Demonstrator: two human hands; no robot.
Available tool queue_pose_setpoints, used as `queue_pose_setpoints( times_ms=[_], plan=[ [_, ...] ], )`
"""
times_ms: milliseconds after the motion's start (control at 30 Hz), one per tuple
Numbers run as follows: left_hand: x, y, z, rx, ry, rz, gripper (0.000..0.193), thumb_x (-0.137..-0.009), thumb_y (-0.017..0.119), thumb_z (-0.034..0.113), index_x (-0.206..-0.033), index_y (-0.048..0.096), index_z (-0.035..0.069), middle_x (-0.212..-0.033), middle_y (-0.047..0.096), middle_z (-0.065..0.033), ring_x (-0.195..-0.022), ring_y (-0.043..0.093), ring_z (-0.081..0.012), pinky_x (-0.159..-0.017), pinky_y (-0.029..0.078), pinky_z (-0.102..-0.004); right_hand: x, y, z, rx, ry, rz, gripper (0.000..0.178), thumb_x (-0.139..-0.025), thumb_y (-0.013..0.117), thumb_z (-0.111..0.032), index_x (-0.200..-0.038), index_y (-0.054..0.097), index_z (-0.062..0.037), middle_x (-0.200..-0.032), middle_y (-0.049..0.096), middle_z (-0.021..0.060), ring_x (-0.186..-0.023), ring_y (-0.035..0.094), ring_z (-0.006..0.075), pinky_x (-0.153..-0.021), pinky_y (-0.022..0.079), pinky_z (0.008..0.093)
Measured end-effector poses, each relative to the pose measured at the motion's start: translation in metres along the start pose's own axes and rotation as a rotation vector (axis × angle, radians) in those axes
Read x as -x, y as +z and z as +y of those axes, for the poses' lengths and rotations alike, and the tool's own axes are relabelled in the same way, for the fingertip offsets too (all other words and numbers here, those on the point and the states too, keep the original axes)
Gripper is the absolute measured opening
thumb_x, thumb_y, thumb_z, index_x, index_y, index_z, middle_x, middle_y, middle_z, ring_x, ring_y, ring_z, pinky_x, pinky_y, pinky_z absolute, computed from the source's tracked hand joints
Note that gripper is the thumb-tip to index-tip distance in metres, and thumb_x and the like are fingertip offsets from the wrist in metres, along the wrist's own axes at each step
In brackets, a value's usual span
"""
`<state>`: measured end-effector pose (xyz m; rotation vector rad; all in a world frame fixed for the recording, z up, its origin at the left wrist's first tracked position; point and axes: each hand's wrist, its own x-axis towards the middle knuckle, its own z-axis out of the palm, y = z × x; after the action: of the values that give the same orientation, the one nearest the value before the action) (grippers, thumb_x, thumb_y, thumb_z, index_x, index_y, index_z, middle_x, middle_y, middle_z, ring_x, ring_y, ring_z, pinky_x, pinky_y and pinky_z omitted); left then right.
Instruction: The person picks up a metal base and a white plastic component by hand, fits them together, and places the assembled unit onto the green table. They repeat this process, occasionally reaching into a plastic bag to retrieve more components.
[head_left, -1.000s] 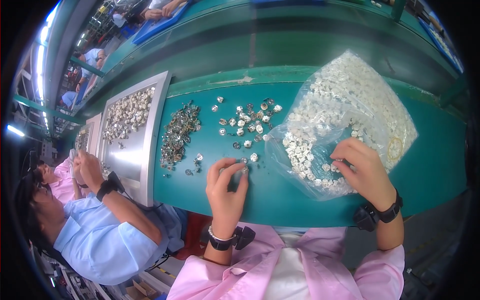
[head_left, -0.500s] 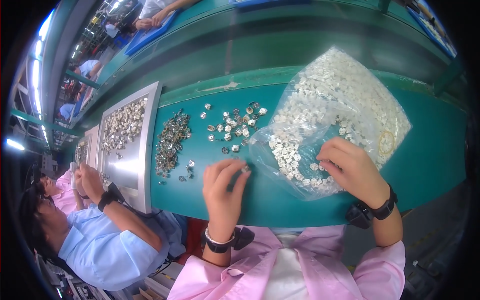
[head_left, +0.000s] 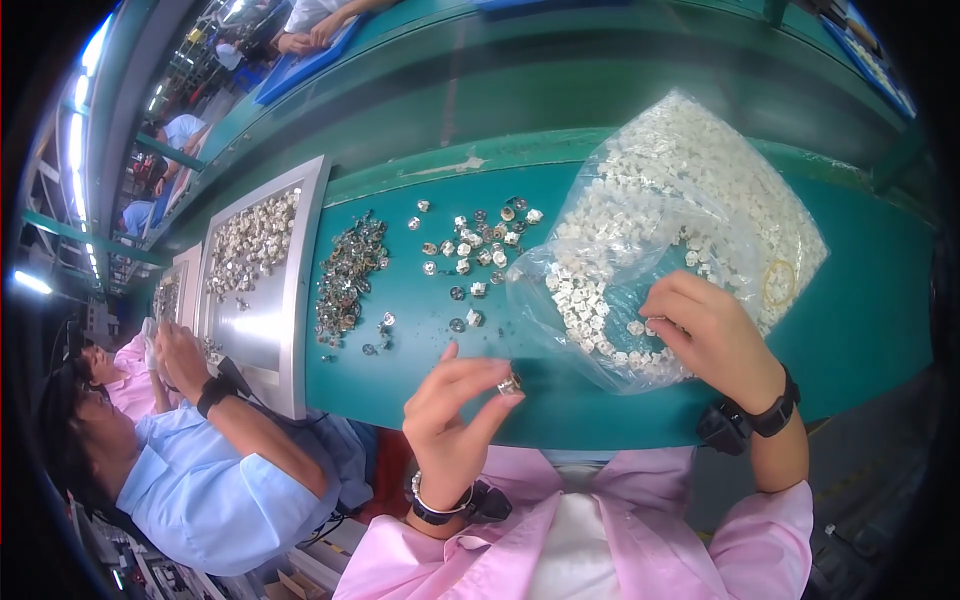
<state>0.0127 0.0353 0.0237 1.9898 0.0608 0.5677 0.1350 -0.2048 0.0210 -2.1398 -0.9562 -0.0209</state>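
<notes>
My left hand (head_left: 455, 410) is closed near the front edge of the green table, pinching a small metal-and-white round part (head_left: 510, 384) between thumb and forefinger. My right hand (head_left: 715, 330) reaches over the mouth of a clear plastic bag (head_left: 530, 300) filled with small white parts (head_left: 690, 150). Its thumb and forefinger are pressed together on what looks like a small white part (head_left: 655, 321), mostly hidden by the fingertips. Another white part (head_left: 635, 328) lies beside those fingertips. Beyond my left hand, loose white parts and round metal ones (head_left: 480, 245) lie scattered.
A heap of small metal parts (head_left: 347, 275) lies left of the scattered ones. Farther left, a metal-framed tray (head_left: 312, 230) holds more assembled-looking pieces. A co-worker in a blue shirt (head_left: 230, 490) sits at the left. The green table (head_left: 870, 280) continues right of the bag.
My left hand has drawn back toward me and turned, showing more of the part it holds. Two loose pieces behind it are now uncovered. My right hand stays at the bag.
</notes>
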Motion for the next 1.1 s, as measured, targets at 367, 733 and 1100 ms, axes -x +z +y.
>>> queue_pose_setpoints(
  times_ms=[367, 733, 1100],
  plan=[
    [-0.001, 0.002, 0.000, -0.070, 0.015, -0.060, 0.026, -0.066, 0.076, 0.000, -0.090, 0.070, 0.005, -0.089, 0.068, -0.0081, -0.083, 0.065, -0.0214, -0.100, 0.035, -0.0519, 0.001, -0.001, 0.001, -0.003, 0.010, -0.001, 0.013, -0.075, 0.064, 0.003, -0.086, 0.059, -0.0017, -0.087, 0.059, 0.0099, -0.076, 0.060, 0.0277, -0.065, 0.048, 0.0335],
    [-0.021, -0.011, -0.024, -0.421, -0.025, -0.040, 0.029, -0.069, 0.073, -0.001, -0.097, 0.066, 0.001, -0.097, 0.063, -0.0120, -0.086, 0.061, -0.0244, -0.082, 0.046, -0.0342, 0.001, -0.002, 0.000, 0.021, -0.032, -0.004, 0.013, -0.074, 0.063, 0.002, -0.086, 0.059, -0.0016, -0.086, 0.058, 0.0101, -0.076, 0.059, 0.0282, -0.065, 0.048, 0.0347],
    [-0.031, -0.002, -0.035, -0.638, 0.036, -0.095, 0.027, -0.072, 0.073, 0.003, -0.098, 0.064, 0.002, -0.098, 0.060, -0.0110, -0.086, 0.057, -0.0257, -0.074, 0.046, -0.0332, 0.000, 0.000, 0.002, 0.025, -0.044, -0.015, 0.012, -0.074, 0.063, 0.003, -0.085, 0.059, -0.0015, -0.086, 0.058, 0.0102, -0.077, 0.059, 0.0281, -0.066, 0.048, 0.0351]
  ],
)
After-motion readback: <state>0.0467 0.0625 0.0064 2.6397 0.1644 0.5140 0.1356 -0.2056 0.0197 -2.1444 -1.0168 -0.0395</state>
